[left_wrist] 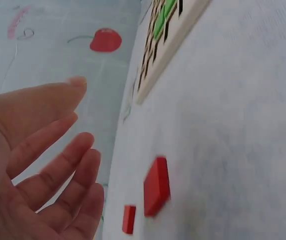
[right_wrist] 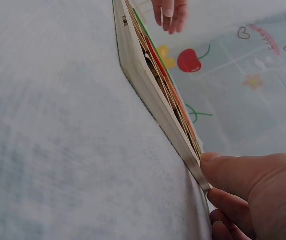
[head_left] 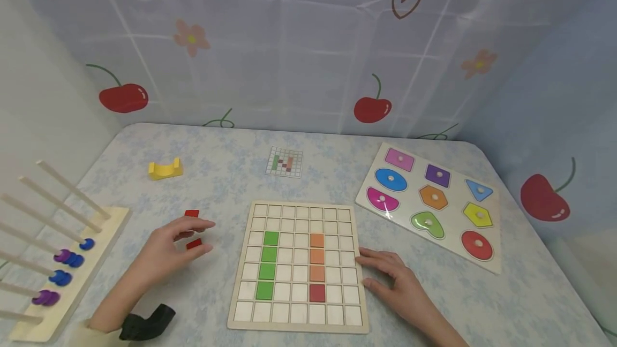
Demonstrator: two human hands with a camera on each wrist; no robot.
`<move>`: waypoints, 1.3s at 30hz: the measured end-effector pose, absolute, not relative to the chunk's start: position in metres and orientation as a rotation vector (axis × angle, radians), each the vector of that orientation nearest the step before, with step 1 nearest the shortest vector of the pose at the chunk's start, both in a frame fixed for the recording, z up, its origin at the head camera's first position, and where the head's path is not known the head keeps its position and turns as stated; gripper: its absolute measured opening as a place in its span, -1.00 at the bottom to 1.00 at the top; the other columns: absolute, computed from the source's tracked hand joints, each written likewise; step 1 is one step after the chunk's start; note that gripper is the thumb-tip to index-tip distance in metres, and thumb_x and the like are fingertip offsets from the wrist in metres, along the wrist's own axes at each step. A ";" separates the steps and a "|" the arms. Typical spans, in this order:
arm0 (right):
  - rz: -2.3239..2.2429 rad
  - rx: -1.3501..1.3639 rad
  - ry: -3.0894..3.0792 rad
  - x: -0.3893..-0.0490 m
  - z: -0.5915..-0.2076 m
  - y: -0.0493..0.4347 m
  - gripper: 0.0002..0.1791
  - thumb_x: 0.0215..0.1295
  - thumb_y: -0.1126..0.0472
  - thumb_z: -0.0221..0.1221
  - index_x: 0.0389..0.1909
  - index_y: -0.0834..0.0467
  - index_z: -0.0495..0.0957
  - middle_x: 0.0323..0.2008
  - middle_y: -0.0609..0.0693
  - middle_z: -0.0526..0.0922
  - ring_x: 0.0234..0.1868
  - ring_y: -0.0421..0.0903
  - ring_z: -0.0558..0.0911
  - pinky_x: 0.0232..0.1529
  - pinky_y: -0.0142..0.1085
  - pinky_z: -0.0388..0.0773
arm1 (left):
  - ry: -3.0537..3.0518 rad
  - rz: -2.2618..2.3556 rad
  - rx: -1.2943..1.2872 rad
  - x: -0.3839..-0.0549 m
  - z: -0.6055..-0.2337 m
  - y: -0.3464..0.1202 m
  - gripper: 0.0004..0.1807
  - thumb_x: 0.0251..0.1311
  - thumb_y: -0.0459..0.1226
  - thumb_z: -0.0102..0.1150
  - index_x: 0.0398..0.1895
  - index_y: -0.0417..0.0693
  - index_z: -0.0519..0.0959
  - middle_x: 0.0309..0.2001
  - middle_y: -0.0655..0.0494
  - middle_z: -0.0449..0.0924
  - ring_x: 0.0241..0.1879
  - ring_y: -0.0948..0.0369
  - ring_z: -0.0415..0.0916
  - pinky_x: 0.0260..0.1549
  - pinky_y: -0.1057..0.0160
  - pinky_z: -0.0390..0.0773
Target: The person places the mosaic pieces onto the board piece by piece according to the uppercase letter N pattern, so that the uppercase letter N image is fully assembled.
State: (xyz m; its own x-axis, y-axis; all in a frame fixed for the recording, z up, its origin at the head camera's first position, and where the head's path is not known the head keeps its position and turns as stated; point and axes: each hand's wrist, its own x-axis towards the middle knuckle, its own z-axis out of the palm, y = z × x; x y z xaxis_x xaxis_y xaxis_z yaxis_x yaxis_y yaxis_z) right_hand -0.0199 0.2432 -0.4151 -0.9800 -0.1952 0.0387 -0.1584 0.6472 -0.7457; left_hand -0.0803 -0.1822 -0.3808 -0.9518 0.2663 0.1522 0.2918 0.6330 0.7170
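Observation:
A wooden grid board (head_left: 299,324) lies flat in the head view, with a column of several green tiles (head_left: 266,255) and a column of three orange tiles (head_left: 316,256) above one dark red tile (head_left: 316,293). To its left, my left hand (head_left: 168,245) hovers with thumb and fingers apart, holding nothing. Two red tiles lie under and beside it; the left wrist view has one larger red tile (left_wrist: 156,187) and a farther red tile (left_wrist: 129,219). My right hand (head_left: 397,283) touches the board's right edge with its fingertips, and in the right wrist view its thumb (right_wrist: 232,172) meets that edge.
A small pattern card (head_left: 284,162) lies behind the board. Back left is a yellow arched block (head_left: 166,169). A peg stand with beads (head_left: 113,224) occupies the left side. On the right lies a shape puzzle board (head_left: 409,213) with knobbed pieces.

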 end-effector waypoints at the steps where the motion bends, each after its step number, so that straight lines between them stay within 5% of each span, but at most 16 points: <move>1: -1.266 -0.290 2.807 -0.020 -0.415 0.243 -0.55 0.06 0.20 0.37 0.01 -0.19 0.59 0.14 -0.31 0.44 0.13 -0.23 0.35 0.07 -0.18 0.42 | -2.836 -1.239 -0.438 -0.080 -0.383 -0.189 -0.56 -0.07 -0.33 0.44 -0.04 -0.09 0.60 -0.08 0.10 0.57 -0.12 0.12 0.51 -0.11 0.07 0.52; 8: -1.256 -0.233 2.790 -0.020 -0.413 0.242 -0.54 0.06 0.21 0.37 0.00 -0.22 0.59 0.13 -0.34 0.43 0.13 -0.25 0.34 0.09 -0.17 0.41 | -2.949 -1.185 -0.331 -0.080 -0.403 -0.213 -0.51 -0.03 -0.28 0.42 0.04 -0.12 0.55 0.01 -0.01 0.52 -0.04 0.05 0.49 -0.09 0.06 0.50; 25: -1.261 -0.309 2.809 -0.021 -0.415 0.244 -0.55 0.08 0.18 0.35 0.03 -0.19 0.58 0.15 -0.30 0.44 0.14 -0.22 0.34 0.07 -0.17 0.42 | -2.874 -1.203 -0.384 -0.082 -0.405 -0.197 -0.60 -0.05 -0.40 0.41 -0.07 -0.09 0.60 -0.14 0.14 0.60 -0.20 0.21 0.57 -0.21 0.27 0.56; 39: -1.300 -0.359 2.794 -0.020 -0.417 0.245 -0.57 0.11 0.14 0.34 0.04 -0.17 0.58 0.15 -0.28 0.44 0.14 -0.21 0.35 0.09 -0.24 0.40 | -2.772 -1.492 -1.014 -0.090 -0.380 -0.096 -0.65 0.00 -0.35 0.39 -0.08 -0.04 0.61 -0.16 0.29 0.57 -0.19 0.28 0.50 -0.16 0.18 0.53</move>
